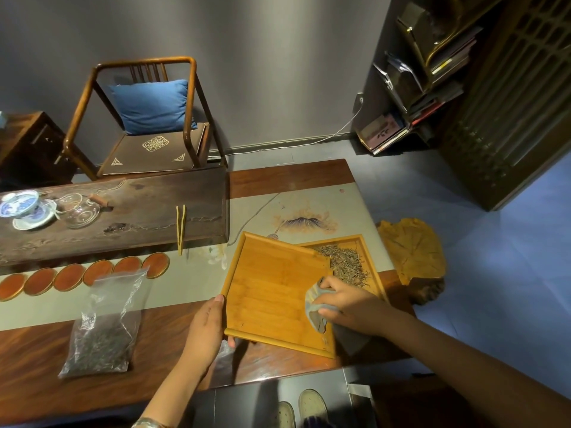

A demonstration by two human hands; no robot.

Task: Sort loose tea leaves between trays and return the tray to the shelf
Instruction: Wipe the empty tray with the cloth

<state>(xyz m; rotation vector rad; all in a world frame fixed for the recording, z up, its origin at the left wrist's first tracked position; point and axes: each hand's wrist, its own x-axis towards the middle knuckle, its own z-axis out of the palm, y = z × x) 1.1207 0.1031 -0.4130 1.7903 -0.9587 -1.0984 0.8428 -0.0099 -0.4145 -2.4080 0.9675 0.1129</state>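
Observation:
An empty bamboo tray (272,288) lies tilted, its right side overlapping a second bamboo tray (367,251) that holds a pile of pale loose tea leaves (346,262). My left hand (204,332) grips the empty tray's left near corner, thumb along its rim. My right hand (346,301) holds a grey cloth (315,307) against the empty tray's right side, next to the leaves. A clear plastic bag of dark tea (102,332) lies on the table to the left.
A row of round orange coasters (83,274) and bamboo tongs (180,228) sit beyond the bag. A dark tea board (139,211) carries a glass pitcher (81,210) and a blue-white lidded cup (21,205). A chair, a wooden leaf-shaped stand (411,248) and a bookshelf (426,72) surround the table.

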